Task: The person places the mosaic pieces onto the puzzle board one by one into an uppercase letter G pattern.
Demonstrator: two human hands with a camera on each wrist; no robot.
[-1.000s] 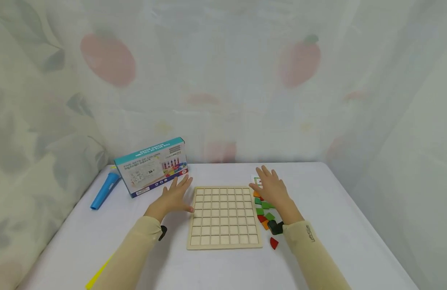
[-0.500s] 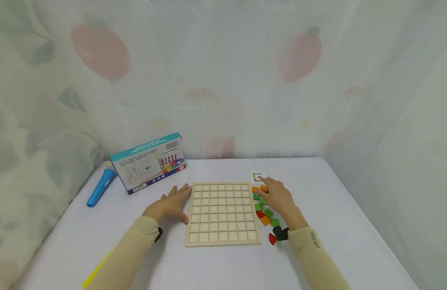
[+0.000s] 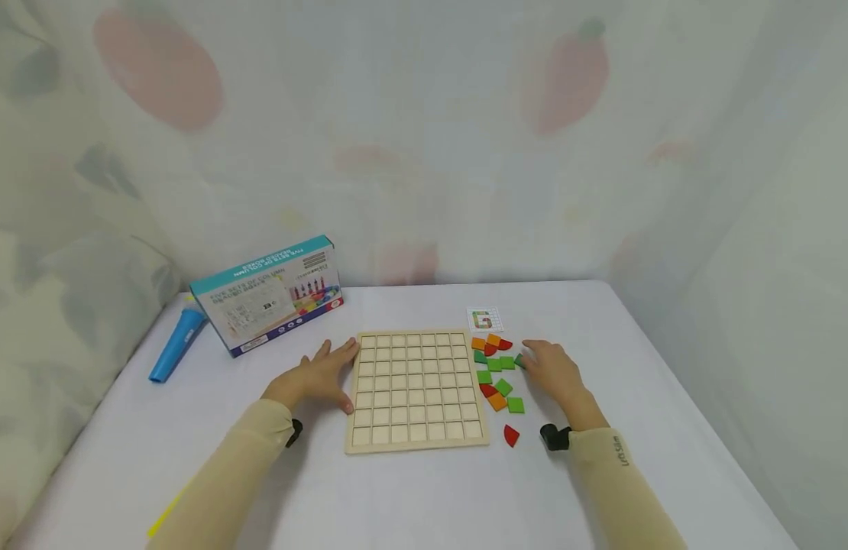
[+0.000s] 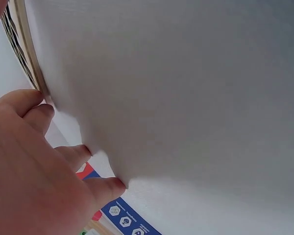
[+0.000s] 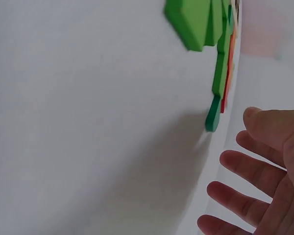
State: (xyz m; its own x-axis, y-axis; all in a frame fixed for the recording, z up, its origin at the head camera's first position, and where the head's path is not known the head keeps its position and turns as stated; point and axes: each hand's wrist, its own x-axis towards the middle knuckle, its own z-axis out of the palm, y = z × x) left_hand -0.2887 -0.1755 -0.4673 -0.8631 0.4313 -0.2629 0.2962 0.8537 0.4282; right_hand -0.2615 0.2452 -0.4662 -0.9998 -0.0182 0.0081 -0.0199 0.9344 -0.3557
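Observation:
A wooden grid board (image 3: 417, 449) lies on the white table in the head view. My left hand (image 3: 310, 380) rests at its left edge with fingers spread, and in the left wrist view a fingertip (image 4: 35, 96) meets the board's side. To the right of the board, my right hand (image 3: 556, 374) is beside a dark green tile (image 3: 519, 360). In the right wrist view that tile (image 5: 213, 115) lies on the table, apart from the loosely extended fingers (image 5: 245, 166). Light green tiles (image 3: 494, 365), orange tiles (image 3: 496, 401) and red quarter-round tiles (image 3: 511, 435) lie scattered between hand and board.
A small card (image 3: 484, 319) with a coloured G pattern lies behind the tiles. At the back left stand a printed box (image 3: 269, 298) and, beside it, a blue microphone-shaped toy (image 3: 176, 345). Something yellow (image 3: 164, 518) shows beside the left sleeve.
My right hand has moved down from over the card and tiles, then off to the right, uncovering them. My left hand has come to rest at the board's left edge. The head view has tilted down.

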